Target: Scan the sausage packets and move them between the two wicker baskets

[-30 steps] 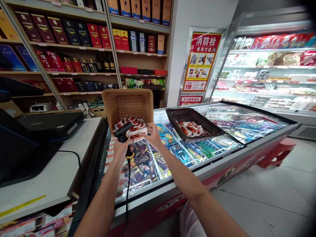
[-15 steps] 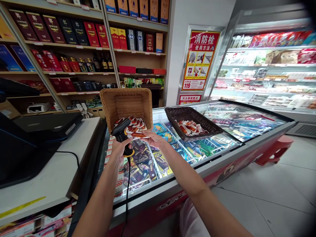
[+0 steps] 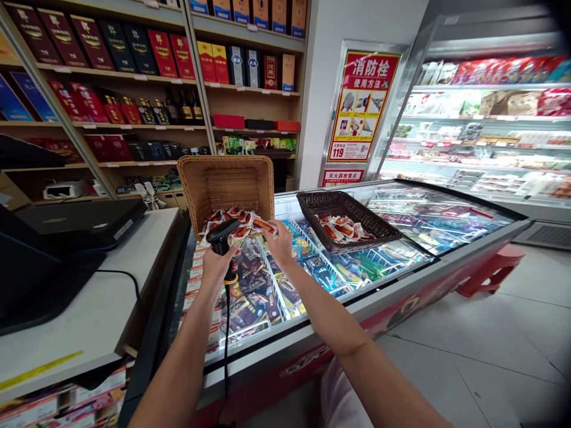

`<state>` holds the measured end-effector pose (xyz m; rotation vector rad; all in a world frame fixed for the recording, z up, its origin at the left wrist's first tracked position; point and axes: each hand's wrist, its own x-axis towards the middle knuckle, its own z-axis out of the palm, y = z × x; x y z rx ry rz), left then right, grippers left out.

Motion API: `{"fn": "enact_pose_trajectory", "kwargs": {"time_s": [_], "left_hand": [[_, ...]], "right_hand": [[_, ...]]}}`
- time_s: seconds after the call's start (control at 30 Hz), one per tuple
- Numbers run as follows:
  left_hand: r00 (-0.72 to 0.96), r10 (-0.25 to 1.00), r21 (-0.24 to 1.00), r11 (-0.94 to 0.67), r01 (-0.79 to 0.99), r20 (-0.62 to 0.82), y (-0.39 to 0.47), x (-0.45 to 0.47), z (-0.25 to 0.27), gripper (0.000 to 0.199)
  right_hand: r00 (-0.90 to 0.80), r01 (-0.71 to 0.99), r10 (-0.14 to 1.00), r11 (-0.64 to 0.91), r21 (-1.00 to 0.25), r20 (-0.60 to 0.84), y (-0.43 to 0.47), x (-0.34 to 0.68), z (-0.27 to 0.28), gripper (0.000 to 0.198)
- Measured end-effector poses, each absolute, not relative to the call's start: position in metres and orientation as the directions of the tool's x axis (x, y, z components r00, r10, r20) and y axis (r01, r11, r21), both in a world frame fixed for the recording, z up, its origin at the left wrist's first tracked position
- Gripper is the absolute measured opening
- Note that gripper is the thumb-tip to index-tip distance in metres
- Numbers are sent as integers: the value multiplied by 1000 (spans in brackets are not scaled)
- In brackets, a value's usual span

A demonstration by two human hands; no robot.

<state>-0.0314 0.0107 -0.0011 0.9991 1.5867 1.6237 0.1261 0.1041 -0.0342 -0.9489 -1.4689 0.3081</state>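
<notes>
My left hand (image 3: pixel 217 264) is wrapped round the handle of a black barcode scanner (image 3: pixel 223 230), whose cable hangs down over the freezer edge. Between the fingers of my right hand (image 3: pixel 280 242) is one end of a packaged sausage (image 3: pixel 263 225), held at the front right of the tan wicker basket (image 3: pixel 196 196). That basket stands tipped toward me, with several more packaged sausages (image 3: pixel 238 215) in its lower part. To the right, a dark brown basket (image 3: pixel 379 229) holds several similar sausages (image 3: pixel 343 227).
Both baskets rest on the glass-topped chest freezer (image 3: pixel 446 208), full of packaged goods. A white counter (image 3: pixel 89 297) with a black machine (image 3: pixel 80 223) borders it on the left. Shelves of boxes (image 3: pixel 163 53) stand behind. A red stool (image 3: pixel 491 270) is at the right.
My right hand has moved right and slightly up with the sausage, away from the scanner. The scanner has shifted slightly and its head is turned more level.
</notes>
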Motion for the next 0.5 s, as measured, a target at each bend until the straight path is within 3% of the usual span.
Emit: {"fn": "enact_pose_trajectory", "kwargs": {"time_s": [0.27, 0.5], "left_hand": [[-380, 890, 926, -106, 362, 250, 13, -26, -15, 44], [-389, 871, 873, -86, 480, 299, 10, -20, -16, 42]], "right_hand": [[205, 298, 777, 530, -794, 596, 99, 132, -27, 26], [229, 301, 760, 540, -786, 609, 96, 133, -26, 25]]}}
